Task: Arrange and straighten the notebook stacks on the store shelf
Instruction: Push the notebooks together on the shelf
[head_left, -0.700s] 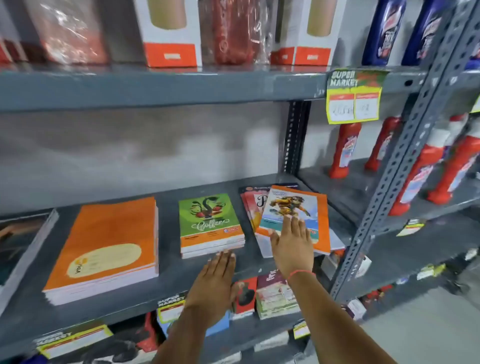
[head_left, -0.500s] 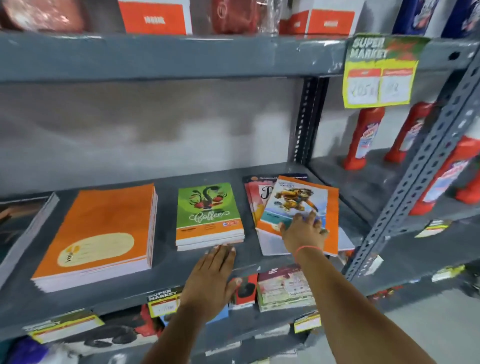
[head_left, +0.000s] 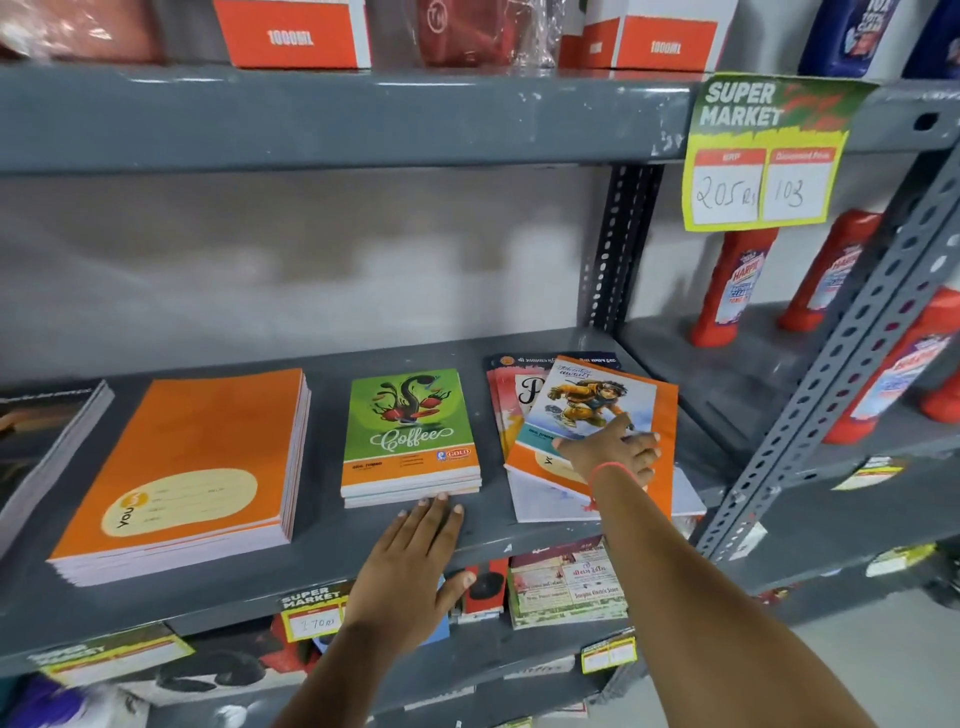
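the right hand (head_left: 610, 451) pressed flat, fingers (head_left: 641, 441) spread and grasping nothing, on the skewed top notebook (head_left: 587, 410) at three o'clock on the shelf (head_left: 332, 551), probably to square it. the left hand (head_left: 410, 566) lay open, braced before the coffee stack (head_left: 410, 436).

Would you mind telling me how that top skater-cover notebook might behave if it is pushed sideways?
The skater notebook looks thin, so it probably flexes. Its glossy cover sits askew on the fanned stack, so it likely slides easily. The right hand resting on it could drag lower copies too.
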